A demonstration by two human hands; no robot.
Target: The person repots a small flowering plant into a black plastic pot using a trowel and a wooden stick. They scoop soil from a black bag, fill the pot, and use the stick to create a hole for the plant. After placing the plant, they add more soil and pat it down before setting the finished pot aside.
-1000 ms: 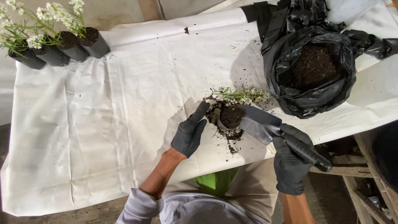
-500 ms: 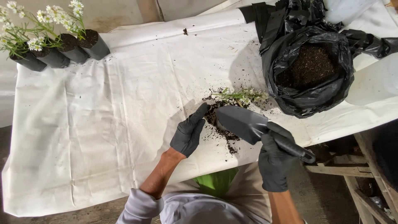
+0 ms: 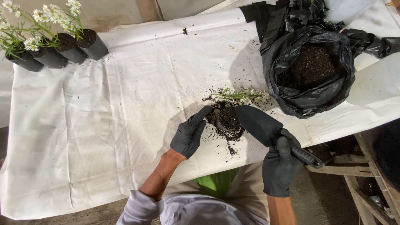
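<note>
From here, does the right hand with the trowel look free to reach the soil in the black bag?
Probably yes. The right hand holds the trowel just beside the black bag, whose mouth stands open with the soil exposed; nothing lies between them.

Left hand [image 3: 189,135], black glove, steadies small pot [image 3: 225,118] lying on its side on white-covered surface [image 3: 104,125]; plant [image 3: 241,96] sticks out toward far edge. Right hand [image 3: 281,164], gloved, grips dark trowel [image 3: 260,123], blade tip at pot mouth. Loose soil [image 3: 229,146] scattered around pot. Open black soil bag [image 3: 310,71] just right. Four potted daisies [image 3: 54,46] in row at far-left corner.
</note>
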